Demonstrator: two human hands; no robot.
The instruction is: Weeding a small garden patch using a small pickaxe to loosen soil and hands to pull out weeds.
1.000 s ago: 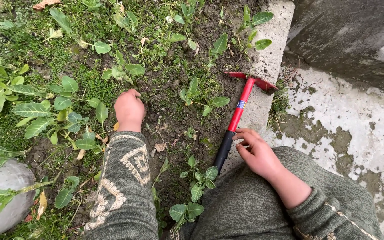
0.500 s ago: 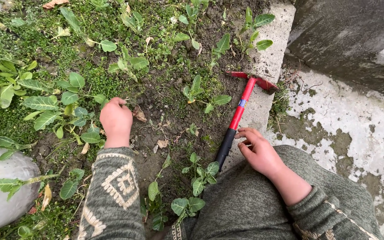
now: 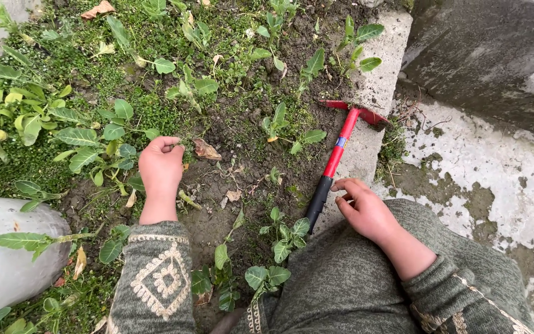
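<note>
Left hand: I see the left hand (image 3: 161, 168) down on the garden bed (image 3: 242, 136), fingers curled inward at the soil among low green weeds (image 3: 149, 114); I cannot tell whether anything is pinched in them.
Right hand: the right hand (image 3: 366, 209) rests on the person's knee, fingers loosely bent, grasping nothing; its fingertips lie just beside the black grip of the hoe.
Hoe: a small hand hoe (image 3: 336, 154) with red shaft and red blade lies flat, blade on the concrete kerb (image 3: 375, 86), grip end toward the knee.
Dry leaf: a brown dead leaf (image 3: 206, 149) lies on bare soil just beside the left hand.
Seedlings: leafy young plants (image 3: 285, 238) stand between the two sleeves; others (image 3: 84, 145) grow left of the left hand.
Left edge: a pale rounded container (image 3: 7, 260) sits at the bed's margin.
Right side: wet, stained concrete paving (image 3: 495, 167) beyond the kerb.
</note>
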